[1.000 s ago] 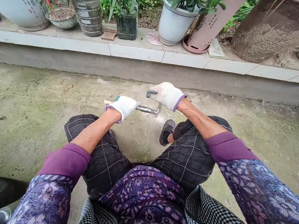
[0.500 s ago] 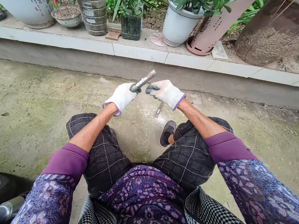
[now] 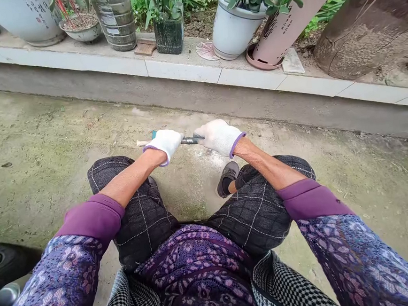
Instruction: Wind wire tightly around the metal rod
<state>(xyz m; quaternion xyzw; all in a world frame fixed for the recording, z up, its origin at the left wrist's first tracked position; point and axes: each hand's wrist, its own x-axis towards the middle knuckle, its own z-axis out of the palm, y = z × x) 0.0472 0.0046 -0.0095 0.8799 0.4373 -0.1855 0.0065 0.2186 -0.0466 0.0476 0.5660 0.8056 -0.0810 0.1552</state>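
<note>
**A:** Two gloved hands on one tool. How are they set?

**B:** The left hand (image 3: 164, 144) is wrapped tight round the handle of the metal rod (image 3: 188, 140), with the wooden end (image 3: 140, 143) poking out leftward. The right hand (image 3: 220, 136) is curled, fingertips pinching the rod's far end.

**A:** And where is it?

**B:** Level, in the air ahead of the knees, above the concrete floor (image 3: 47, 137). I'd judge that a firm, even grip at both ends suits it best.
</note>
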